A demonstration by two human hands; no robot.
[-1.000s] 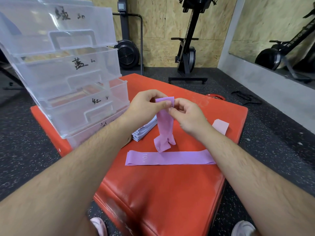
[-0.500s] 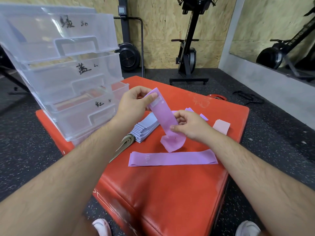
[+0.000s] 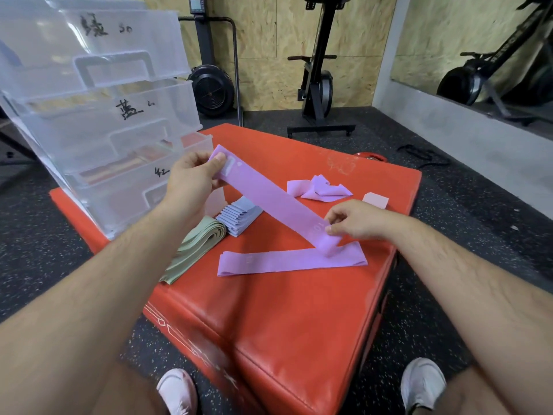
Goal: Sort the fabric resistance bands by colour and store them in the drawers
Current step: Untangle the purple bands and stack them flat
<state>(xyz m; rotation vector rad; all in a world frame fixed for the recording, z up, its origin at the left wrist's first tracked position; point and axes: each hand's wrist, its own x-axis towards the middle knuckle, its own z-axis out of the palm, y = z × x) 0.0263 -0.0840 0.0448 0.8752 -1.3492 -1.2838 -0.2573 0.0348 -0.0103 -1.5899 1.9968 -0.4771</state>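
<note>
A purple band [image 3: 270,199] is stretched flat and slanted between my hands. My left hand [image 3: 193,178] pinches its upper end, my right hand [image 3: 356,218] pinches its lower end just above the mat. A second purple band [image 3: 287,260] lies flat on the red mat [image 3: 293,319] under the lower end. A crumpled purple band [image 3: 318,189] lies farther back. Folded light-blue bands [image 3: 236,218] and green bands [image 3: 191,245] are stacked by the clear drawer unit [image 3: 98,121], whose third drawer [image 3: 140,175] stands pulled out with red bands inside.
A pale pink band [image 3: 375,200] lies near the mat's right edge, another pink piece [image 3: 215,202] stands by the drawers. Rowing machines [image 3: 317,82] stand at the wooden back wall. My two shoes [image 3: 178,390] rest on the speckled floor in front of the mat.
The purple band hung down from both hands held together; now my hands have moved apart, the right one down and to the right, and the band is drawn out straight.
</note>
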